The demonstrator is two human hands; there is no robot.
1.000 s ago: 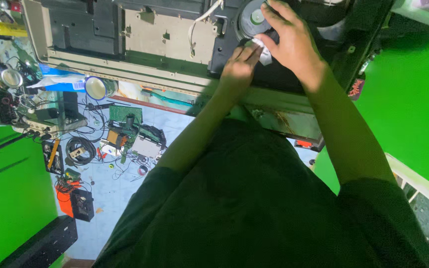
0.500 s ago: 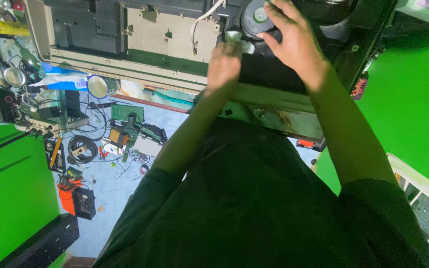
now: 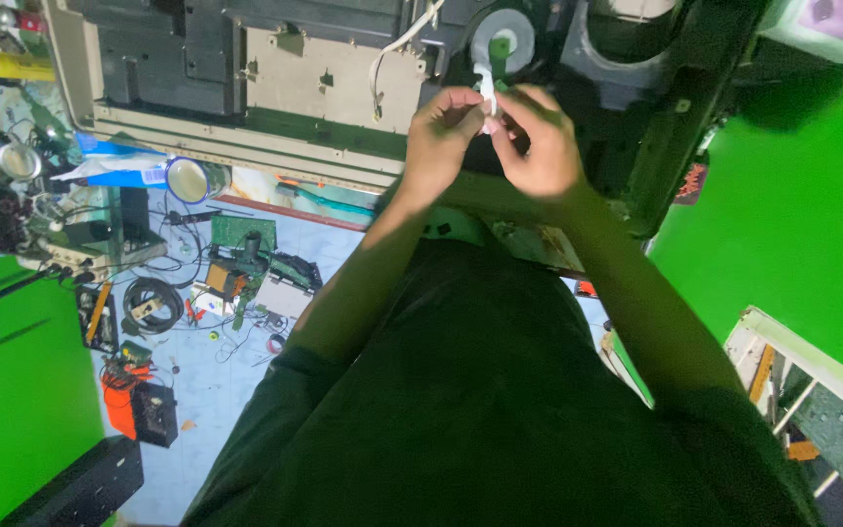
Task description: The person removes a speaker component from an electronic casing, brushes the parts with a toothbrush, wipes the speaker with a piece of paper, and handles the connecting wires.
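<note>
Ok so both my hands are up off the speaker now. My left hand [image 3: 444, 132] and right hand [image 3: 536, 141] pinch a white tape strip [image 3: 486, 90], stretched from the tape roll [image 3: 502, 39] at the chassis's [image 3: 334, 83] top edge.

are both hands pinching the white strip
Yes, the left hand and right hand meet at the white strip, fingers closed on it just below the tape roll.
</note>
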